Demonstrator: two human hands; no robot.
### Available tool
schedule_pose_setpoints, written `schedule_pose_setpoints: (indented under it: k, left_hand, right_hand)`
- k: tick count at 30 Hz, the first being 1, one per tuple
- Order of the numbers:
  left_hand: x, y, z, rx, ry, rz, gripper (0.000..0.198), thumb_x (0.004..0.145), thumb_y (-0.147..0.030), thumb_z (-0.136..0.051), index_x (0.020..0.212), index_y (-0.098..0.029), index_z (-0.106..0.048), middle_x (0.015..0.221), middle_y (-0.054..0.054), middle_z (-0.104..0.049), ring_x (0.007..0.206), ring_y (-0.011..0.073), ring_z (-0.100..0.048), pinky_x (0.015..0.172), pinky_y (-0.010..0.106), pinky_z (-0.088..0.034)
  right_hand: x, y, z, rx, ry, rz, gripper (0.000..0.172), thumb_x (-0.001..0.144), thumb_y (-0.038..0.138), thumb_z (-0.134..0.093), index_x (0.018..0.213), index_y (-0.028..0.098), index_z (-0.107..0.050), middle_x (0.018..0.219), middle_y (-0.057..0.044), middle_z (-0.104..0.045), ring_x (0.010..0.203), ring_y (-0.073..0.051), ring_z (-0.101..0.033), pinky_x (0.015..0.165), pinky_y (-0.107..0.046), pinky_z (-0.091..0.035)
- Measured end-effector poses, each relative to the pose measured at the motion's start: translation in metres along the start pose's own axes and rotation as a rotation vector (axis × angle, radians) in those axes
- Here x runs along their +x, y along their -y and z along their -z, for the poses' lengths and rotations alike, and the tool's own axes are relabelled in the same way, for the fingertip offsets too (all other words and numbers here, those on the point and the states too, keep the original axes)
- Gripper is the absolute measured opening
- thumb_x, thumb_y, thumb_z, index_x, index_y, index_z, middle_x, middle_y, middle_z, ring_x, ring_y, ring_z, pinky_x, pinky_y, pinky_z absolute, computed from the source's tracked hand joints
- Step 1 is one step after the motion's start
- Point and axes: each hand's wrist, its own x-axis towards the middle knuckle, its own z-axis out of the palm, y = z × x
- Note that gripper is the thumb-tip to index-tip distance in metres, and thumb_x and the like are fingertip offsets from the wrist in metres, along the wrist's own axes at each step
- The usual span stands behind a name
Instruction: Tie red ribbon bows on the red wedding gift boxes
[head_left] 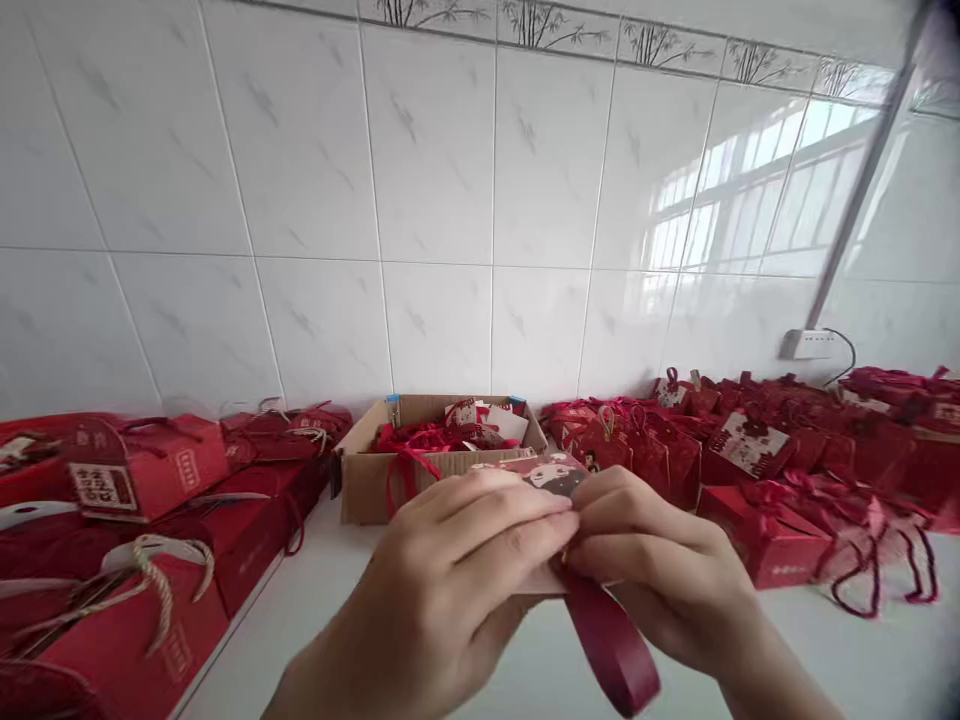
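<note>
A printed card (551, 470), red and cream with a dark patch, is held up in front of me at the middle of the view. My left hand (465, 565) is closed around its left side, fingers lying across its face. At the card's near right part, the fingers of my right hand (652, 550) pinch a dark red ribbon (616, 650). The ribbon hangs down in a loop below the card. Both hands' fingertips meet there and cover the spot where ribbon and card come together.
Behind my hands, an open cardboard box (450, 475) holds red ribbons and printed cards. Red gift boxes (172, 470) with cord handles fill the left side. More red boxes (780, 535) crowd the right. A power strip (808, 344) is on the tiled wall (435, 160).
</note>
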Motion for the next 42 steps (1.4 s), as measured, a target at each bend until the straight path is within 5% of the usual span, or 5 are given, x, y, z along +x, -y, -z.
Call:
schedule_pose_setpoints:
  k: [18,25,30,36,42]
  left_hand:
    - [-0.006,0.0,-0.004,-0.038,-0.031,0.008,0.024,0.08,-0.001,-0.059,0.102,-0.012,-0.064,0.094,0.005,-0.068,0.094,0.0145,-0.061,0.094,0.026,-0.049]
    - [-0.008,-0.002,-0.004,-0.09,-0.101,0.002,0.022,0.075,0.003,-0.062,0.089,-0.014,-0.066,0.085,0.003,-0.068,0.085,0.014,-0.064,0.08,0.024,-0.054]
    - [-0.009,-0.001,-0.006,-0.141,-0.134,0.046,0.02,0.077,0.002,-0.063,0.09,-0.013,-0.066,0.086,0.004,-0.068,0.086,0.0123,-0.064,0.081,0.021,-0.055]
    - [-0.009,0.004,-0.005,-0.187,-0.096,0.029,0.022,0.076,0.005,-0.063,0.089,-0.012,-0.065,0.085,0.005,-0.067,0.084,0.013,-0.063,0.081,0.024,-0.055]
    - [-0.009,-0.001,0.0,-0.223,-0.058,0.048,0.022,0.075,0.005,-0.062,0.088,-0.013,-0.066,0.085,0.003,-0.067,0.081,0.0119,-0.064,0.079,0.022,-0.055]
  right_hand:
    - [0.001,-0.001,0.002,-0.046,-0.05,0.014,0.029,0.073,-0.012,-0.052,0.09,0.007,-0.065,0.083,-0.01,-0.059,0.084,-0.019,-0.056,0.072,-0.037,-0.054]
    - [0.001,0.001,-0.002,-0.023,-0.109,0.011,0.03,0.073,-0.011,-0.053,0.093,0.008,-0.065,0.079,-0.008,-0.058,0.08,-0.018,-0.055,0.067,-0.034,-0.054]
    - [-0.002,-0.001,-0.009,0.052,-0.146,-0.105,0.038,0.072,-0.011,-0.054,0.1,0.013,-0.061,0.084,-0.007,-0.059,0.081,-0.017,-0.057,0.068,-0.033,-0.052]
    - [-0.004,-0.002,-0.011,0.083,-0.113,-0.132,0.036,0.076,-0.008,-0.057,0.104,0.015,-0.062,0.095,-0.008,-0.062,0.09,-0.018,-0.059,0.08,-0.035,-0.052]
    - [-0.003,-0.001,-0.012,0.068,-0.121,-0.089,0.031,0.075,-0.009,-0.055,0.096,0.013,-0.062,0.087,-0.008,-0.06,0.084,-0.019,-0.059,0.072,-0.034,-0.053]
